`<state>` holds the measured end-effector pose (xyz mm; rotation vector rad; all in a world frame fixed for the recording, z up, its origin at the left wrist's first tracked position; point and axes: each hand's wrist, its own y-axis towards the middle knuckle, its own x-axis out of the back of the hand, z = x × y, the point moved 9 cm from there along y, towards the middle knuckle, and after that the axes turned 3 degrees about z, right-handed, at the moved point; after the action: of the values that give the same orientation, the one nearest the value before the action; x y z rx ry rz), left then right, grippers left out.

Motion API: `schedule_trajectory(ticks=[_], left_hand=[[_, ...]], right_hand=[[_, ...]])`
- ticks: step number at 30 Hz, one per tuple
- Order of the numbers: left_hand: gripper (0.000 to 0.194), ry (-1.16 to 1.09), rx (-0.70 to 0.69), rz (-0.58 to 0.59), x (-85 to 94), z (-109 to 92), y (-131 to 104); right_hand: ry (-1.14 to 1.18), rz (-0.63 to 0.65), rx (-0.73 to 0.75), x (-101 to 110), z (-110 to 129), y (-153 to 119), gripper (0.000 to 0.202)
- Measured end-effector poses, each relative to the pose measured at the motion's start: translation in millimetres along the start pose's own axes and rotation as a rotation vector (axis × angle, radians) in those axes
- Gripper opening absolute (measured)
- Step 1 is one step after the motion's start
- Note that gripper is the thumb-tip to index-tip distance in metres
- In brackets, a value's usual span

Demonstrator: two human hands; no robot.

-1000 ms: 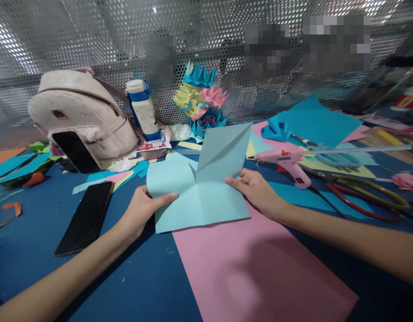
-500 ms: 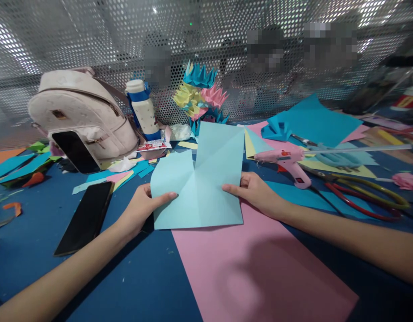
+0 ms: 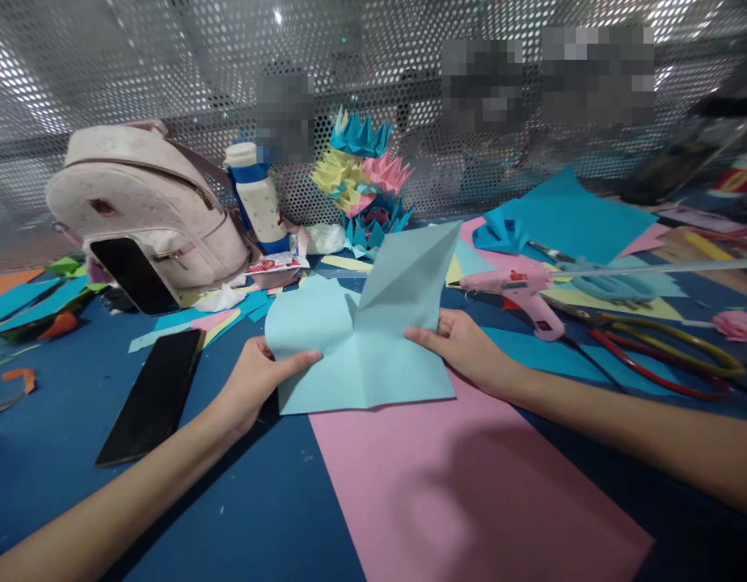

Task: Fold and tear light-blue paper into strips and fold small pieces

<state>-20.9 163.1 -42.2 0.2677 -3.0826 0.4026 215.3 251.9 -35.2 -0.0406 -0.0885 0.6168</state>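
Left hand [image 3: 255, 380] and right hand [image 3: 470, 347], half-curled, pinch creased pale-blue paper [image 3: 361, 347] | pink sheet [image 3: 458, 485] partly beneath

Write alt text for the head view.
Left hand and right hand hold a creased pale-blue paper over a pink sheet on a blue table. A pink glue gun lies to the right, a phone to the left.

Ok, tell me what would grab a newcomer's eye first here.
Probably the light-blue creased paper, held in the middle between the left hand and right hand. Behind it rises a spiky stack of blue, yellow and pink folded paper, with a pink glue gun lying to the right.
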Motion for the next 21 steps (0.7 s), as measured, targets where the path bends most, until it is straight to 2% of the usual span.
schedule_trajectory(ticks=[21], left_hand=[[0.037,-0.03,0.031,0.014,-2.8,-0.8,-1.5]], right_hand=[[-0.033,0.009,-0.015,-2.7,3.9,-1.2,0.049]])
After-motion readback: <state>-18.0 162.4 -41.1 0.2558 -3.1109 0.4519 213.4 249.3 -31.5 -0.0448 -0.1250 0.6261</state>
